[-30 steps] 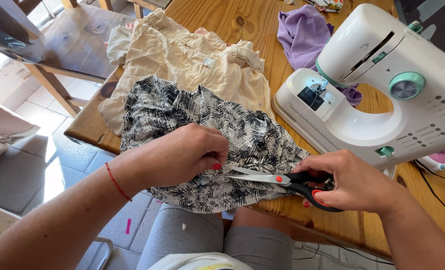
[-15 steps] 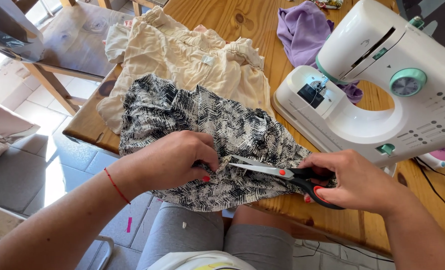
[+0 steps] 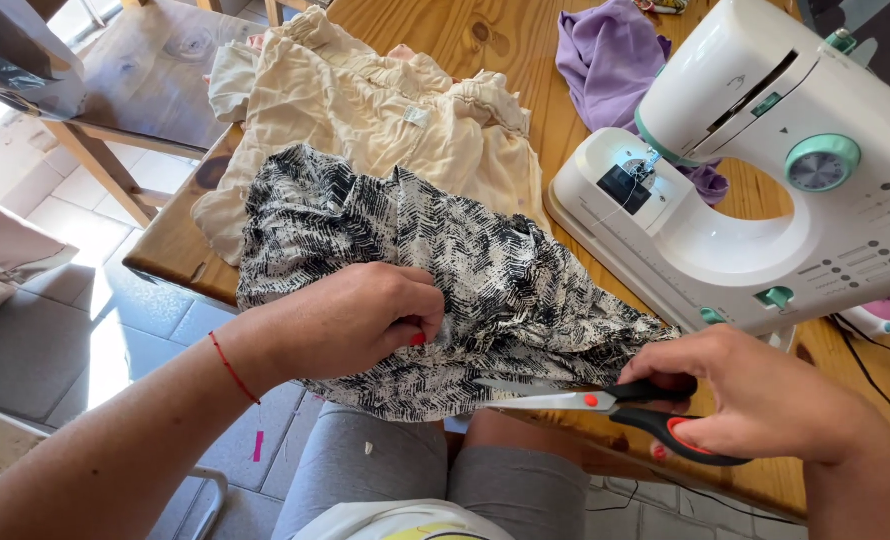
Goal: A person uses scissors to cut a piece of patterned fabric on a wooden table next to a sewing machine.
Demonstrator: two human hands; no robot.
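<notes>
Your left hand (image 3: 350, 320) pinches black-and-white fabric (image 3: 485, 270); at its 4 o'clock, your right hand (image 3: 755, 395) grips black-handled scissors (image 3: 605, 400).

The black-and-white patterned fabric (image 3: 485, 270) is thin, matt woven cloth — crumpled. The scissors (image 3: 605, 402) have bright polished metal blades and glossy black plastic handles. The sewing machine (image 3: 765, 190) is smooth, shiny white plastic; the surface (image 3: 525, 60) — varnished, knotty wood.
</notes>
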